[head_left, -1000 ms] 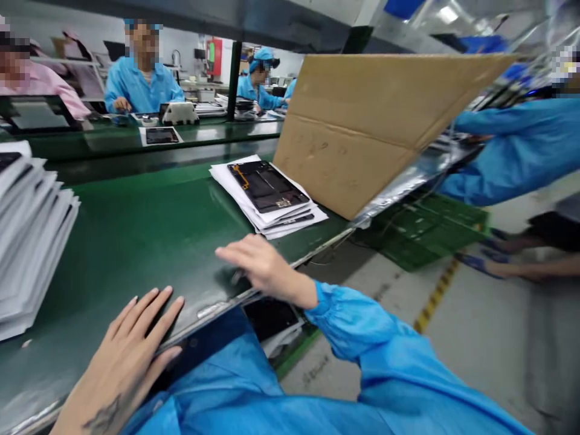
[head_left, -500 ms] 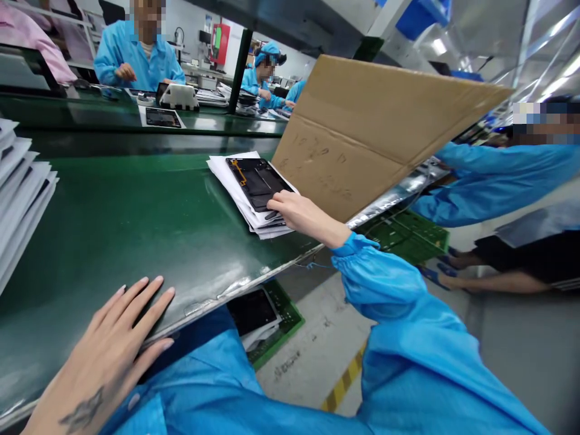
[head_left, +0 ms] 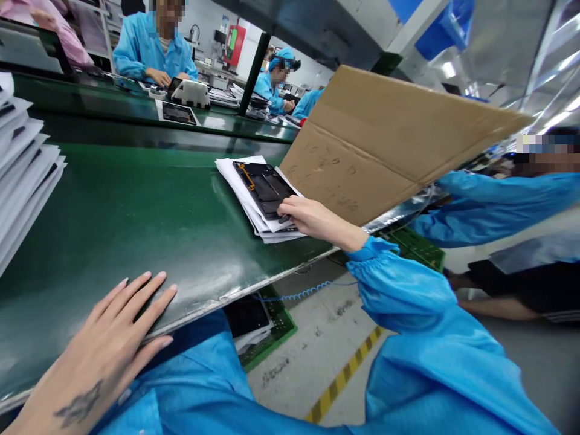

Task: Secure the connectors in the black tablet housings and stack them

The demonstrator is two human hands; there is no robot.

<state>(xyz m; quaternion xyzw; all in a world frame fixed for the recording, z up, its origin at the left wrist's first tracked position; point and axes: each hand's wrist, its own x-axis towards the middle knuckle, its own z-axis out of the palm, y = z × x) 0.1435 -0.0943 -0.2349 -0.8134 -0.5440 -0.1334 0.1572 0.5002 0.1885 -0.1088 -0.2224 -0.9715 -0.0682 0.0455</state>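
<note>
My right hand (head_left: 312, 219) reaches out to a small stack of white sheets (head_left: 235, 180) on the green belt (head_left: 136, 205). Its fingers close on the near end of the black panel (head_left: 263, 184) lying on top of that stack. My left hand (head_left: 113, 338) lies flat on the belt's near edge, fingers spread, holding nothing. Both arms wear blue sleeves.
A large cardboard sheet (head_left: 389, 145) leans just right of the stack. A tall pile of white sheets (head_left: 22, 163) stands at the left. Below the belt edge sits a green tray with a dark panel (head_left: 249, 317). Workers in blue sit across, and one person crouches at the right (head_left: 498, 205).
My right hand went from the belt's near edge out to the stack and gripped the black panel's near end. The left hand stayed flat. The view shifted slightly.
</note>
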